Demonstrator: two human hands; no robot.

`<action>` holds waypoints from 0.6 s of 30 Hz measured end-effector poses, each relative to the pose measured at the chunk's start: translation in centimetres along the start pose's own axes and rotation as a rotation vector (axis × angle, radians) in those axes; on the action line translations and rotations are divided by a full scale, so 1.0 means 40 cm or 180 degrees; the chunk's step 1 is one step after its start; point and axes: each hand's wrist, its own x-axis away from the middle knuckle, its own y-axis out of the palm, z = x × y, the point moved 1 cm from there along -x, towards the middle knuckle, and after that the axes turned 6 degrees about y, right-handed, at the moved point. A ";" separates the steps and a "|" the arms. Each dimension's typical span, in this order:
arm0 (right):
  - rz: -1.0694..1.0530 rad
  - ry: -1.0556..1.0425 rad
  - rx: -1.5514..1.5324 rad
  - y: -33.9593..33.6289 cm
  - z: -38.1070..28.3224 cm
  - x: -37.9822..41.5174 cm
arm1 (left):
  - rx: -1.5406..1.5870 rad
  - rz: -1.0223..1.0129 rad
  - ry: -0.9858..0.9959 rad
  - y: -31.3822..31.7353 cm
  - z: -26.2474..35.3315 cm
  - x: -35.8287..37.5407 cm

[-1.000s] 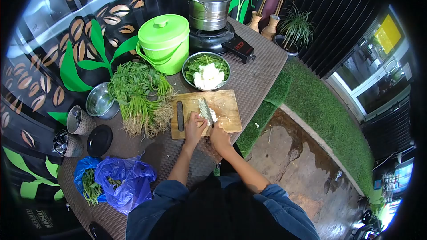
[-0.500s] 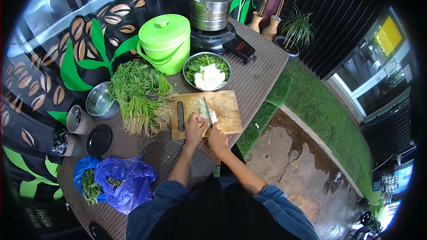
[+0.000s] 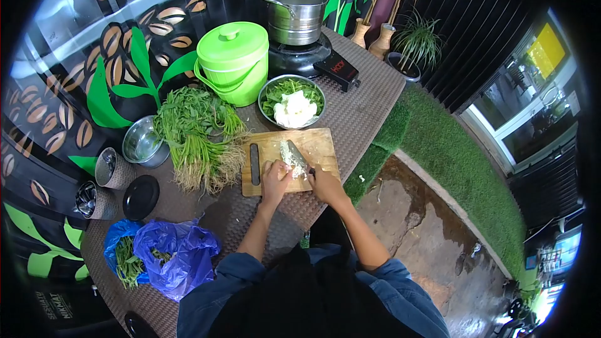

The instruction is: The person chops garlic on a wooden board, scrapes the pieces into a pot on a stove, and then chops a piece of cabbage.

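A wooden cutting board (image 3: 322, 141) lies near the table's front edge, with finely chopped white bits (image 3: 289, 155) heaped at its middle. My right hand (image 3: 325, 186) is closed around the dark handle of a knife (image 3: 298, 154). The blade slants up and left across the board, against the right side of the chopped bits. On the other side of the heap, my left hand (image 3: 274, 180) rests at the board's lower edge. Its fingers are apart, tips touching the bits. Behind the board stands a metal bowl (image 3: 265, 114) of green leaves (image 3: 275, 95) and white pieces (image 3: 295, 110).
Left of the board lies a big bunch of rooted greens (image 3: 200, 131). A lidded green bucket (image 3: 231, 56) and a metal pot (image 3: 296, 15) on a black stove (image 3: 291, 62) stand behind. Further left are an empty metal bowl (image 3: 145, 144), cutlery cups (image 3: 114, 172) and blue plastic bags (image 3: 178, 256).
My right hand has moved right with the knife, and the blade now tilts more to the left. My left hand has parted from it and its fingers have spread beside the chopped bits.
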 end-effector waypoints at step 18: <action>0.0319 0.0274 0.0399 0.108 -0.035 0.009 | 0.0056 -0.0475 0.0246 -0.035 -0.001 -0.015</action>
